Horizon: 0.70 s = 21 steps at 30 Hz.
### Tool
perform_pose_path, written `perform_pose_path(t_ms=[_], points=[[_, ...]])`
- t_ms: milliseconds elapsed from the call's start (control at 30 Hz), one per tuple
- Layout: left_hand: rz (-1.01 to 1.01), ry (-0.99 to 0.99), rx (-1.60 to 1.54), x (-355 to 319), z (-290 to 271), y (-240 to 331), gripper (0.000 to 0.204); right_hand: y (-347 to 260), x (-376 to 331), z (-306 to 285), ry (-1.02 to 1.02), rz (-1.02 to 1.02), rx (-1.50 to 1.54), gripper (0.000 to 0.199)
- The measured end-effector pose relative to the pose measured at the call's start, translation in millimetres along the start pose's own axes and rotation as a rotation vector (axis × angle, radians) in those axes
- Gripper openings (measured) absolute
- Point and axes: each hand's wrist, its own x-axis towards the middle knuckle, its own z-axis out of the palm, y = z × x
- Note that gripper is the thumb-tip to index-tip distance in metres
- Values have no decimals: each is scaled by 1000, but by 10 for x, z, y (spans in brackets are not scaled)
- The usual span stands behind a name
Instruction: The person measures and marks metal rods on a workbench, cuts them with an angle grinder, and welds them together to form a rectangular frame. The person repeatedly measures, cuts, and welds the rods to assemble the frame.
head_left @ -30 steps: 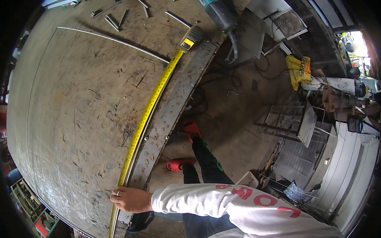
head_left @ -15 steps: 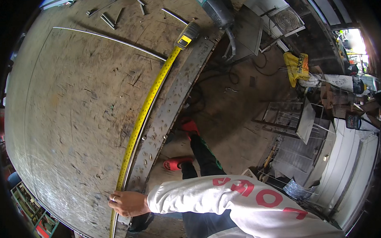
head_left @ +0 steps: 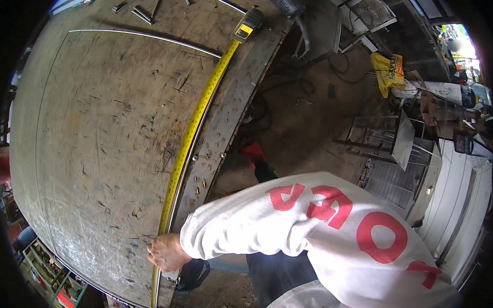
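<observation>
- One hand, the right (head_left: pixel 168 252), was laid across the tape blade (head_left: pixel 189 137); how closed its grip was could not be told.
- Beside the blade, a rod (head_left: pixel 175 206) was aligned.

The right hand (head_left: pixel 168 253) rests with bent fingers on the yellow tape (head_left: pixel 195 123), which runs along the worn table (head_left: pixel 105 149) from its dark case (head_left: pixel 248 25). A thin metal rod (head_left: pixel 173 214) lies just beside the tape; a second rod (head_left: pixel 163 39) reaches toward it. A white sleeve (head_left: pixel 249 222) covers the arm.
</observation>
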Motion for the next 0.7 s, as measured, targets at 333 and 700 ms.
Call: perform_pose_path(t_ms=[333, 700], points=[[-66, 70, -2, 15, 3, -196, 37, 74, -109, 15, -17, -68, -50, 21], [-11, 82, -16, -49, 2, -30, 35, -21, -46, 119, 46, 32, 0, 19]])
